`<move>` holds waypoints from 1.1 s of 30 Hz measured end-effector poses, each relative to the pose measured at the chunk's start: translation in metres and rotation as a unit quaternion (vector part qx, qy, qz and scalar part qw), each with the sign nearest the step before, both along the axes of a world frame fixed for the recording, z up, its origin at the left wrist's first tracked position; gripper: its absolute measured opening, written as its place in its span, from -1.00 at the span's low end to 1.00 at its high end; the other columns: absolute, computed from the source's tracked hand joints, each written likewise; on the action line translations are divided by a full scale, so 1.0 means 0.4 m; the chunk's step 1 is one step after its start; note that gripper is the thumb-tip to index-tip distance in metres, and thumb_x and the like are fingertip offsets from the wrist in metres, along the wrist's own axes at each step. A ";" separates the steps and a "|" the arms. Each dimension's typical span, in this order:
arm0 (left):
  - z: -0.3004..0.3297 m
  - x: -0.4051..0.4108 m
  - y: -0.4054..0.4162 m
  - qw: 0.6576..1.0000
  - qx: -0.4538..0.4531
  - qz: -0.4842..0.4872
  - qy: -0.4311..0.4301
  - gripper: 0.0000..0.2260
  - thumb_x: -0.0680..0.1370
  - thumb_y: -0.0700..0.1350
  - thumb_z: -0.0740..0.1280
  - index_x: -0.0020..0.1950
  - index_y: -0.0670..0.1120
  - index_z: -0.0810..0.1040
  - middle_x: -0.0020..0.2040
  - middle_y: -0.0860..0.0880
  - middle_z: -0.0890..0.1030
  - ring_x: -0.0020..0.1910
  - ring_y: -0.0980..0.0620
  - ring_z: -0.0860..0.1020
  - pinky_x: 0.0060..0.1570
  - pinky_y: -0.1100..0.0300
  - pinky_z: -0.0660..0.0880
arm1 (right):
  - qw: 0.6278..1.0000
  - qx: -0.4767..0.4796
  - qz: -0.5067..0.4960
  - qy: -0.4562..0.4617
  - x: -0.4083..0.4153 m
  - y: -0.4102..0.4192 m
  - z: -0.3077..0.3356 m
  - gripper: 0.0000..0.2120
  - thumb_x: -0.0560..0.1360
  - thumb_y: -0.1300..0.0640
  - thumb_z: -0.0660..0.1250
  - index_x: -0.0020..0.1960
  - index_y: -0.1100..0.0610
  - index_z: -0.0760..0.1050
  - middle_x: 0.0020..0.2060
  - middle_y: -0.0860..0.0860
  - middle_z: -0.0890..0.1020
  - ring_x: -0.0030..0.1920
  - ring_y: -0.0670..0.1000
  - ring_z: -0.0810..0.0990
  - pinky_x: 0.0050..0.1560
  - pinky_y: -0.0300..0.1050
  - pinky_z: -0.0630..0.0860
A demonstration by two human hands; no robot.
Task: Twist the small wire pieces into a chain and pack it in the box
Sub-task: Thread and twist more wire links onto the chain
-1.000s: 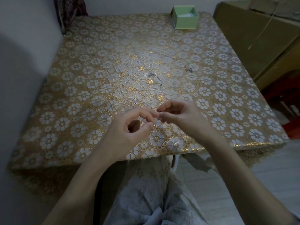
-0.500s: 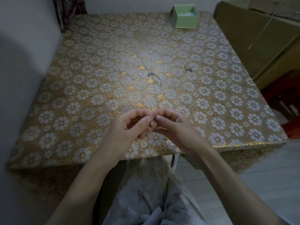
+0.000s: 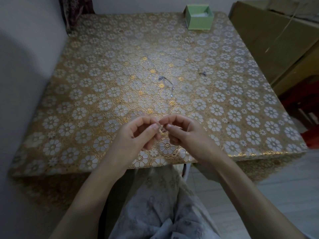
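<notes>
Twisting step in hand, by the look of it: left hand (image 3: 136, 135) and right hand (image 3: 183, 133) raised over the near edge of the table (image 3: 89, 107), fingers curled, thumb and forefinger tips of each narrowed to a pinch and nearly meeting. Between those fingertips, a small wire piece (image 3: 160, 129), barely visible as a pale glint, apparently pinched from both sides; too small to tell how far twisted. Beyond the fingertips, well apart on the flowered cloth, a short length of chain (image 3: 166, 81) lying loose, with a second thin strand (image 3: 193, 64) farther off and to the right of the fingers. Farthest from the fingers, at the far edge of the table, the green box (image 3: 199, 19), open, not yet packed. Next move likely calling for opposite turns of the two pinches with a firm, close hold, then joining to the chain beyond.
</notes>
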State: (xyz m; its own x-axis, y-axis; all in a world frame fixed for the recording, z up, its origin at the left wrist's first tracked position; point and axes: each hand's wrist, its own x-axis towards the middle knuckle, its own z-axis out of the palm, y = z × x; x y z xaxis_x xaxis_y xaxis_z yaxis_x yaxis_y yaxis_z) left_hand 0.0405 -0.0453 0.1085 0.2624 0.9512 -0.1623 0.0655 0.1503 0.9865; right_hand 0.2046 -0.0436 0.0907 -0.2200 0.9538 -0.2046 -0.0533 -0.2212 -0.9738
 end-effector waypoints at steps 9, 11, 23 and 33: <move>-0.006 -0.026 0.007 0.995 0.033 -0.010 0.098 -0.88 0.54 -0.24 0.27 -0.10 -0.07 0.57 -0.39 0.07 0.56 -0.43 0.19 0.46 -0.41 0.39 0.41 | 0.979 0.041 0.057 -0.191 0.053 0.007 0.058 -0.80 0.58 0.22 0.20 -0.04 0.04 0.59 -0.32 -0.08 0.60 -0.36 0.02 0.34 -0.34 -0.14 0.27; -0.001 -0.035 0.011 0.994 0.038 -0.008 0.103 -0.88 0.54 -0.23 0.27 -0.10 -0.06 0.57 -0.38 0.07 0.57 -0.42 0.18 0.47 -0.40 0.40 0.41 | 0.969 0.045 0.087 -0.228 0.059 0.003 0.062 -0.84 0.56 0.09 0.25 -0.07 0.02 0.61 -0.39 -0.04 0.53 -0.40 -0.05 0.34 -0.38 -0.21 0.25; 0.002 -0.063 0.015 0.995 0.049 0.054 0.060 -0.87 0.50 -0.26 0.31 -0.11 -0.05 0.61 -0.33 0.02 0.63 -0.43 0.17 0.46 -0.42 0.42 0.40 | 0.991 0.016 0.015 -0.134 0.064 -0.021 0.062 -0.91 0.39 0.07 0.41 -0.16 0.05 0.67 -0.27 0.31 0.51 -0.42 -0.16 0.34 -0.44 -0.43 0.27; -0.024 -0.084 0.024 0.988 0.010 0.139 0.069 -0.85 0.55 -0.23 0.26 -0.07 -0.02 0.59 -0.29 0.04 0.64 -0.32 0.15 0.56 -0.22 0.28 0.49 | 0.995 -0.003 -0.018 -0.101 0.080 -0.035 0.060 -0.94 0.45 0.27 0.37 -0.12 0.24 0.62 -0.50 -0.20 0.56 -0.48 -0.30 0.48 -0.45 -0.49 0.35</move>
State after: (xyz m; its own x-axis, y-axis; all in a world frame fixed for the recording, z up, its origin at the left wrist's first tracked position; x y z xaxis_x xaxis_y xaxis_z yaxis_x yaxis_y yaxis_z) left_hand 0.0067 -0.0357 0.0991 -0.0324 0.9868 -0.1586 0.1591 0.1617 0.9739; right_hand 0.2366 -0.0575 0.1149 -0.1395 0.9592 -0.2460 0.1346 -0.2277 -0.9644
